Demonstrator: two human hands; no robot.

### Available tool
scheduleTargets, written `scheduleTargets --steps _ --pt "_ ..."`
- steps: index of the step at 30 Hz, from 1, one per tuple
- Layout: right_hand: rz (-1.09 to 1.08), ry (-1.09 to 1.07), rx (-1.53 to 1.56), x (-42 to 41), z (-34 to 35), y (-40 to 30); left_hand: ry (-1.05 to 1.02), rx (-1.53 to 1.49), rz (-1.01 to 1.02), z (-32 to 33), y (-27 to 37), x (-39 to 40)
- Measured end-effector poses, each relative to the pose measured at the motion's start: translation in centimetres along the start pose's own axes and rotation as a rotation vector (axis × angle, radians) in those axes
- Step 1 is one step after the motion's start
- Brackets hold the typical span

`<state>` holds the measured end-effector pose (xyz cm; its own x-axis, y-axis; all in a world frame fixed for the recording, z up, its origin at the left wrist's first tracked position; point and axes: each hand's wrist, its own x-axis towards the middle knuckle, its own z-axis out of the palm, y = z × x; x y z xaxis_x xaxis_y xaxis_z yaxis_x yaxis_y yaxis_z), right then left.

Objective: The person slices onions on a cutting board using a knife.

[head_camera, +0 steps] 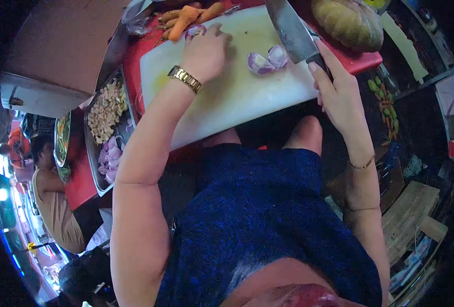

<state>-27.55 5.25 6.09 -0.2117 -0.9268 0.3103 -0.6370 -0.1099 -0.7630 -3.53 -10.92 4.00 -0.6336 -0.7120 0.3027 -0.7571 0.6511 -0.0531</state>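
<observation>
My right hand point(336, 86) grips the black handle of a wide-bladed kitchen knife point(294, 32). Its blade points up and away over the right part of a white cutting board point(227, 107). Two peeled red onion pieces point(267, 61) lie close together on the board, just left of the blade. Near the board's far left edge, my left hand point(206, 51) is at another red onion point(195, 30), which its fingers partly hide. Whether those fingers grip the onion cannot be made out.
Carrots point(188, 19) lie beyond the board on a red table point(365, 63), with a pumpkin point(348, 25) at right. A metal tray point(101, 188) at left holds pale chopped pieces and red onions. Farther left, a person point(58, 207) sits near a bowl of cut vegetables point(62, 140).
</observation>
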Motion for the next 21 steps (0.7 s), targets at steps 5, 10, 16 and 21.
scheduleTargets --steps 5,10,16,21 --pt "-0.065 -0.029 -0.093 -0.4 0.1 -2.1 -0.086 -0.254 -0.052 -2.9 4.4 -0.6" --pt "-0.134 -0.196 -0.25 0.6 1.5 -1.6 -0.011 -0.491 -0.1 -1.6 7.3 -1.9" --pt "-0.159 -0.241 -0.297 1.0 2.2 -0.9 0.033 -0.619 -0.198 -0.1 7.5 -1.7" --pt "-0.127 -0.206 -0.231 0.7 1.9 -0.3 0.146 -0.554 -0.116 0.5 7.1 -1.1"
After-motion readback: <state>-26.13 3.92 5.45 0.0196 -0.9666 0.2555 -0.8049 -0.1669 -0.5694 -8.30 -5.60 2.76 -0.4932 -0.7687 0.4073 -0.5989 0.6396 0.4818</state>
